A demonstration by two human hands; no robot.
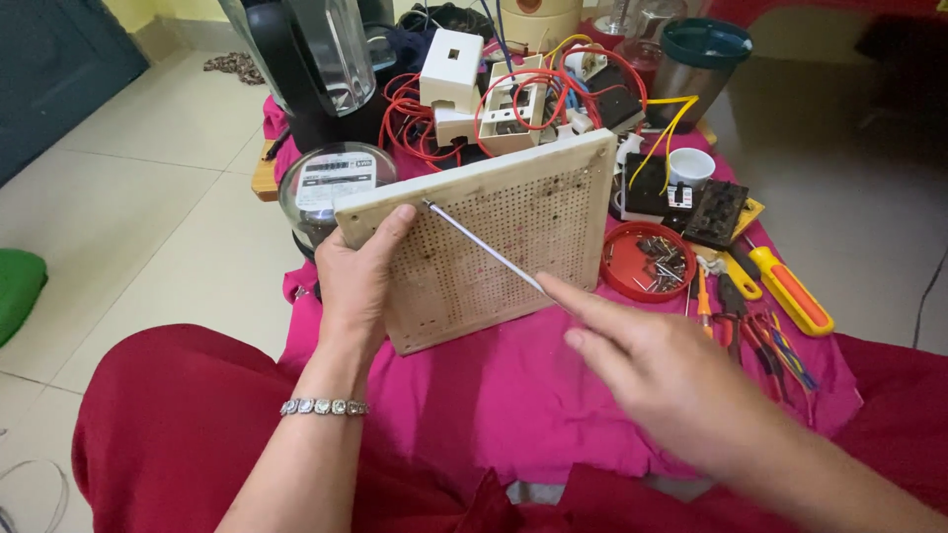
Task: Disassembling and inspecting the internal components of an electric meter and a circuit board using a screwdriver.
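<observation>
Two hands on this: left hand (pixel 355 281) clamps the stiff, light-looking perforated board (pixel 489 247) by its edge, right hand (pixel 652 370) pinches a thin screwdriver shaft (pixel 484 249) against it.

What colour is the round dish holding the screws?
Red dish, right of the perforated board; seen in the head view.

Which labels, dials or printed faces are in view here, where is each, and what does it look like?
Electric meter: behind the perforated board, left of centre; round clear dome, white face panel with dark print, black base.
Breaker label: right of the board, above the red dish; small white patch with a red mark on a black block.
No screens or packages are visible.
</observation>
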